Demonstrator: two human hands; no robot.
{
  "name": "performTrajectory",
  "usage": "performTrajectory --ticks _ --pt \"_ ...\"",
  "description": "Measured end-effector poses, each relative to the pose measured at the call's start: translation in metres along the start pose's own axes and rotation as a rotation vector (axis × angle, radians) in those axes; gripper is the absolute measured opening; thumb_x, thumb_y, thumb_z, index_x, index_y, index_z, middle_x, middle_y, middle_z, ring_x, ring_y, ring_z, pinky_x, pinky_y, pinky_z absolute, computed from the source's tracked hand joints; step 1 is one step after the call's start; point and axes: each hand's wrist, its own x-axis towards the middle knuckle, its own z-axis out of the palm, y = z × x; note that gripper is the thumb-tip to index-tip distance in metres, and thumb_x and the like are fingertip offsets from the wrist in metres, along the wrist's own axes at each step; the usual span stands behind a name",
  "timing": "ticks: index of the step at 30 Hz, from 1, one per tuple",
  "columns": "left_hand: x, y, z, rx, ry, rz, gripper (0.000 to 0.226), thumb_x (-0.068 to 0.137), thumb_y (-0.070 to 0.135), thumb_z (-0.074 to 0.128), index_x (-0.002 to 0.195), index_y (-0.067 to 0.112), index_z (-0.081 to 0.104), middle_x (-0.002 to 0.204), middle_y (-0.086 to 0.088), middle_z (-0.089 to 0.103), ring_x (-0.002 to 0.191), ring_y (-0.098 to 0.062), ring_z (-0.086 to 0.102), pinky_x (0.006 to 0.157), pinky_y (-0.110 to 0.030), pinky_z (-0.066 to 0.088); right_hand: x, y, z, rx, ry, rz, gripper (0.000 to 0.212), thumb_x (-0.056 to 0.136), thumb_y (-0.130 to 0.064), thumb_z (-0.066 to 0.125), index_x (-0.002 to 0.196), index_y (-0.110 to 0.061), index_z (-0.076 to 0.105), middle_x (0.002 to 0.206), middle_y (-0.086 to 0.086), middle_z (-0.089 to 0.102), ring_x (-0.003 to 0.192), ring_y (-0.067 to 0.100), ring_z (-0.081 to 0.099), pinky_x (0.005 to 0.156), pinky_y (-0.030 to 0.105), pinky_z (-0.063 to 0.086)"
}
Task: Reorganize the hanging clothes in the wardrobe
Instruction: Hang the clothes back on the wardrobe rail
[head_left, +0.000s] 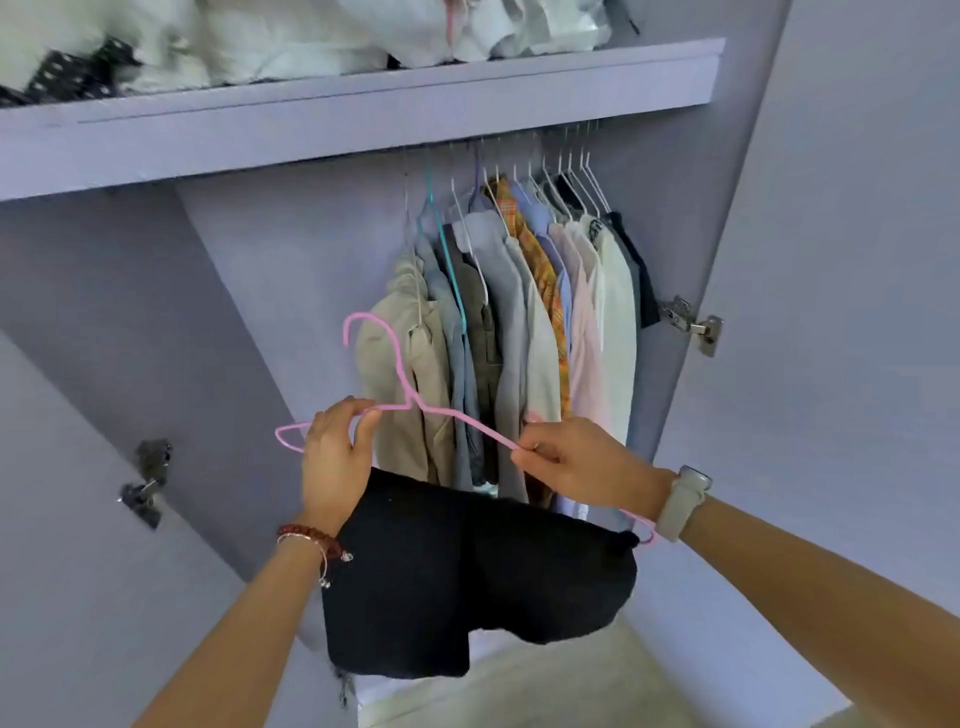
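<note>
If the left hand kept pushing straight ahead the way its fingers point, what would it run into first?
Most likely the beige garment at the near end of the hanging row. The left hand, gripping the pink hanger, points up into the wardrobe, and that garment hangs just beyond its fingertips. Depth is hard to judge from one view.

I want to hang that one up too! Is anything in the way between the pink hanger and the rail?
Nothing visible blocks it. Both hands hold the pink hanger with the black shorts below the hanging clothes, which crowd the rail's right part. The stretch left of the beige garment looks free, though the shelf hides the rail itself.
</note>
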Motion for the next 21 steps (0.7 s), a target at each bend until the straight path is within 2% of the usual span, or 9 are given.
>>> performTrajectory --ticks 2,5,7,10,11,14,16,18,21 --pt "0.014 0.002 -0.007 0.129 0.036 -0.023 0.026 0.096 0.021 0.046 0.112 0.006 0.059 0.111 -0.007 0.062 0.101 -0.029 0.057 0.087 -0.039 0.04 0.024 -0.009 0.005 0.087 -0.027 -0.003 0.023 0.093 -0.023 0.05 0.079 -0.008 0.061 0.055 -0.007 0.046 0.05 0.008 0.041 0.053 0.02 0.032" --pt "0.028 0.001 -0.025 0.236 0.114 -0.112 0.037 0.095 0.025 0.048 0.127 0.006 0.048 0.125 -0.014 0.054 0.114 -0.033 0.048 0.099 -0.048 0.034 0.056 -0.023 0.019 0.294 0.024 0.021 0.023 0.091 -0.018 0.052 0.073 -0.006 0.06 0.05 -0.008 0.044 0.044 0.002 0.042 0.047 0.013 0.031" --pt "0.032 0.001 -0.041 0.289 0.191 -0.103 0.04 0.093 0.025 0.052 0.129 0.007 0.046 0.129 -0.013 0.049 0.119 -0.033 0.043 0.099 -0.048 0.032 0.075 -0.033 0.03 0.342 0.041 0.022 0.027 0.091 -0.016 0.052 0.073 0.002 0.062 0.049 -0.007 0.043 0.042 0.003 0.041 0.046 0.013 0.031" --pt "0.042 0.003 -0.065 0.372 0.303 -0.026 0.039 0.091 0.021 0.054 0.128 0.009 0.048 0.132 -0.013 0.046 0.122 -0.031 0.039 0.098 -0.048 0.03 0.101 -0.041 0.046 0.362 0.05 0.03 0.034 0.091 -0.017 0.051 0.058 -0.012 0.056 0.048 -0.01 0.04 0.045 0.003 0.037 0.047 0.016 0.03" --pt "0.049 0.005 -0.073 0.388 0.338 -0.002 0.039 0.091 0.019 0.054 0.128 0.008 0.048 0.132 -0.014 0.046 0.123 -0.032 0.038 0.098 -0.049 0.03 0.11 -0.042 0.051 0.376 0.055 0.046 0.035 0.092 -0.017 0.051 0.057 -0.011 0.055 0.048 -0.009 0.039 0.045 0.004 0.036 0.048 0.018 0.03" --pt "0.074 0.015 -0.089 0.412 0.429 0.087 0.039 0.09 0.013 0.055 0.127 0.004 0.049 0.135 -0.019 0.043 0.126 -0.036 0.037 0.099 -0.052 0.03 0.137 -0.05 0.062 0.392 0.116 0.076 0.033 0.092 -0.018 0.049 0.074 0.008 0.06 0.053 0.004 0.047 0.049 0.013 0.04 0.052 0.027 0.033" --pt "0.094 0.023 -0.096 0.434 0.458 0.15 0.041 0.09 0.01 0.054 0.129 0.004 0.048 0.138 -0.021 0.04 0.129 -0.039 0.034 0.1 -0.055 0.029 0.158 -0.057 0.066 0.411 0.194 0.088 0.033 0.092 -0.017 0.049 0.075 0.009 0.06 0.058 0.013 0.052 0.054 0.021 0.046 0.055 0.031 0.036" --pt "0.116 0.031 -0.1 0.469 0.464 0.221 0.044 0.089 0.01 0.054 0.132 0.006 0.046 0.142 -0.022 0.036 0.133 -0.041 0.029 0.103 -0.055 0.026 0.18 -0.064 0.068 0.414 0.284 0.094 0.035 0.091 -0.016 0.05 0.06 0.0 0.054 0.053 0.008 0.05 0.052 0.019 0.045 0.055 0.032 0.034" --pt "0.149 0.038 -0.105 0.556 0.449 0.316 0.052 0.089 0.013 0.054 0.139 0.011 0.039 0.148 -0.021 0.027 0.138 -0.041 0.02 0.108 -0.056 0.02 0.216 -0.072 0.068 0.429 0.436 0.117 0.044 0.09 -0.01 0.05 0.048 -0.019 0.037 0.045 -0.007 0.037 0.045 0.006 0.035 0.049 0.021 0.024"
